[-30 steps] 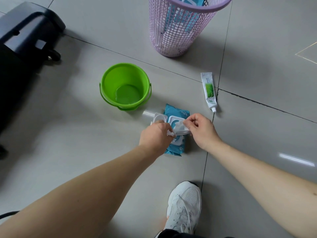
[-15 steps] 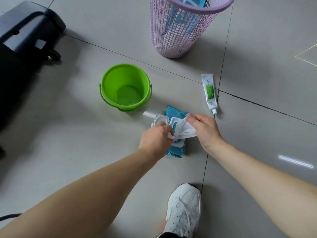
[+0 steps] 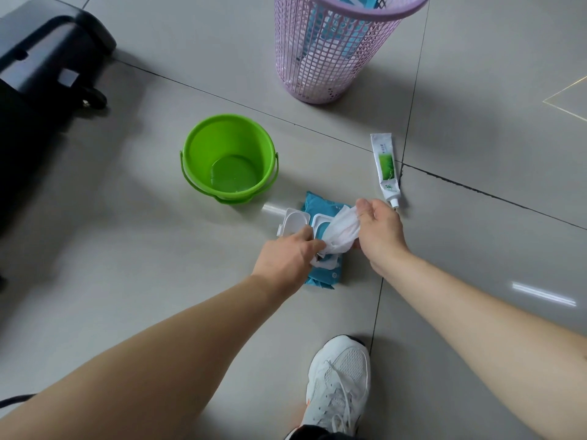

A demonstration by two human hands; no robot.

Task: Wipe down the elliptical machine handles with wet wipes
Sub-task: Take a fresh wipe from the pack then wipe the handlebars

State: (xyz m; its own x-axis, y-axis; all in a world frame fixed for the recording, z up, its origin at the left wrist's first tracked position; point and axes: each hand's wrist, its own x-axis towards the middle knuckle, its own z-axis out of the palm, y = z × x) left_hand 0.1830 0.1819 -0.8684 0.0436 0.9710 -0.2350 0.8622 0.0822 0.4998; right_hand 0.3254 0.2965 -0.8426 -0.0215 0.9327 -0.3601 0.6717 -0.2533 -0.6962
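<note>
- The right hand was closed around the upper end of a white wet wipe, fingers curled over it and thumb underneath.
- The left hand had its fingers curled tight on the wipe's lower, bunched end, right at the opening of the pack. Whether it also pressed the pack down could not be told.
- The wipe stretched slantwise between the two grips, partly drawn out and crumpled.
- A blue wet wipe pack lay flat on the grey tiled floor directly beneath both hands. Its white flip lid stood open just beyond the left hand's knuckles.
- A green plastic bucket with a little water in the bottom stood near, beyond the left grip.
- A white and green tube lay just past the right hand's fingertips, cap end towards them.
- A pink mesh basket stood well beyond both hands, with blue packaging inside.
- A black machine base sat far out to the left of the left grip.
- A white sneaker rested on the floor nearer the person than the hands, between the forearms.
</note>
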